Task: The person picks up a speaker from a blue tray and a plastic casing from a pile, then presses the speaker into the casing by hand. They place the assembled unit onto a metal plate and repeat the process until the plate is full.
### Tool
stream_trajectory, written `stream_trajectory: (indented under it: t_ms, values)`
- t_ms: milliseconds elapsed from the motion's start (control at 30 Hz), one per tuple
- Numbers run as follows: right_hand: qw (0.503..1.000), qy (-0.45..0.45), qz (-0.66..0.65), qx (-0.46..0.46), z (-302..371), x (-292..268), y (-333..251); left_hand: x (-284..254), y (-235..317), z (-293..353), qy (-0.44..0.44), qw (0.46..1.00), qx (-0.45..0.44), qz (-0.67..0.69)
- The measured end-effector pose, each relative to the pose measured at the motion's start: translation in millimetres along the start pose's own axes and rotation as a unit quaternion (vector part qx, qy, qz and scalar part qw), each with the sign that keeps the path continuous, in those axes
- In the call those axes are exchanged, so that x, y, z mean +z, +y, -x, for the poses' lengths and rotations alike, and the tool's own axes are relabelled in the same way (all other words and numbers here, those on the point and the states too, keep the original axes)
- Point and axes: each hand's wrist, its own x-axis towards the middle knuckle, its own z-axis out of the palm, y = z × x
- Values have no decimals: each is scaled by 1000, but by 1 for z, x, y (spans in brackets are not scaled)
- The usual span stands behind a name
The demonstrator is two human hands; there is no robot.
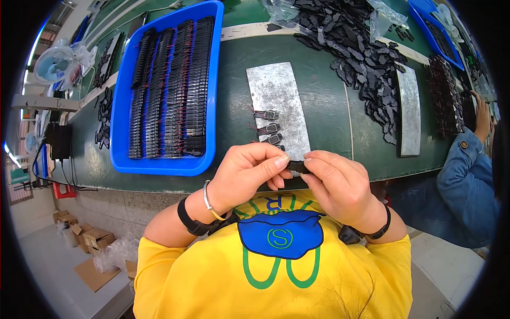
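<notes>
A small black plastic part (298,167) is pinched between the fingertips of both hands at the table's near edge. My left hand (241,173) has thumb and forefinger closed on its left end. Gripping the right end is my right hand (340,181), its fingers also closed. Just beyond my hands, several small black parts (270,115), each with a silvery rectangular face and thin red wires, lie in a column along the left side of a grey metal plate (276,87). The nearest of them is partly hidden by my fingers.
On the left, a blue tray (212,80) holds rows of black parts with red wires. A heap of flat black pieces (366,64) spreads at far right beside a second metal plate (409,117). A co-worker's denim sleeve (462,170) is at right; a fan (56,65) stands far left.
</notes>
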Motion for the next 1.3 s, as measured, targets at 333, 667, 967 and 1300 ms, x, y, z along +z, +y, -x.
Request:
stream_trajectory:
  t_ms: [333,667,967,1300]
  values:
    - [1000,-13,0,0,-1,2,-1,-3,-2,3,-11,1000,13,-6]
    - [1000,2,6,-16,0,6,-4,0,-4,13,-14,996,76,-42]
    - [999,31,-29,-19,-2,12,-6,-2,-8,14,31,950,221,-217]
    - [924,-74,-328,183,-2,7,2,-10,-6,13,15,879,384,-282]
